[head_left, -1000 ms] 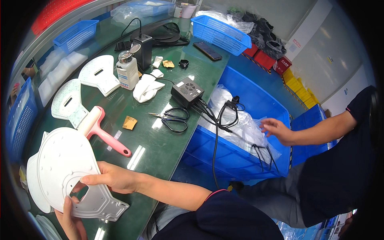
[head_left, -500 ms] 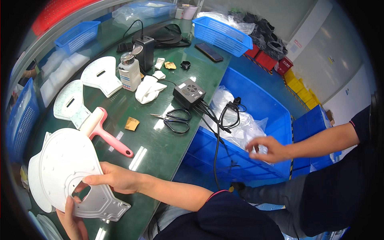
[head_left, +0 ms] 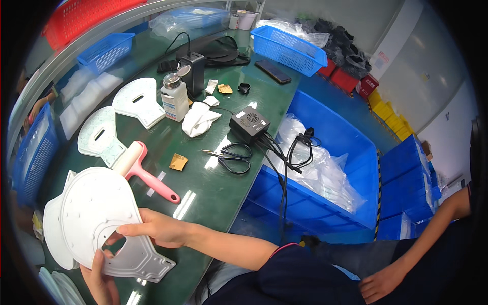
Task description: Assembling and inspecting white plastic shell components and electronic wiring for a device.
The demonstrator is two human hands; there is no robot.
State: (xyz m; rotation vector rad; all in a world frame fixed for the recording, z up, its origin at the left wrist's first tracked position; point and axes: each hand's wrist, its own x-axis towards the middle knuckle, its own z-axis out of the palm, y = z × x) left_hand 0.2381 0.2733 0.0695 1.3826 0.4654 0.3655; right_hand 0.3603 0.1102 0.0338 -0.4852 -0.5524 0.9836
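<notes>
At lower left of the frame, my left grip (head_left: 100, 279) and right grip (head_left: 163, 227) pinch the smooth white, fan-shaped panel (head_left: 99, 203) over the glossy green desk (head_left: 216, 190); I'd support both sides evenly, pressing lightly to avoid flexing.

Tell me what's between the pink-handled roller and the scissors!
A small tan square scrap lies between the pink-handled roller and the scissors, touching neither, on the green tabletop in the head view.
</notes>
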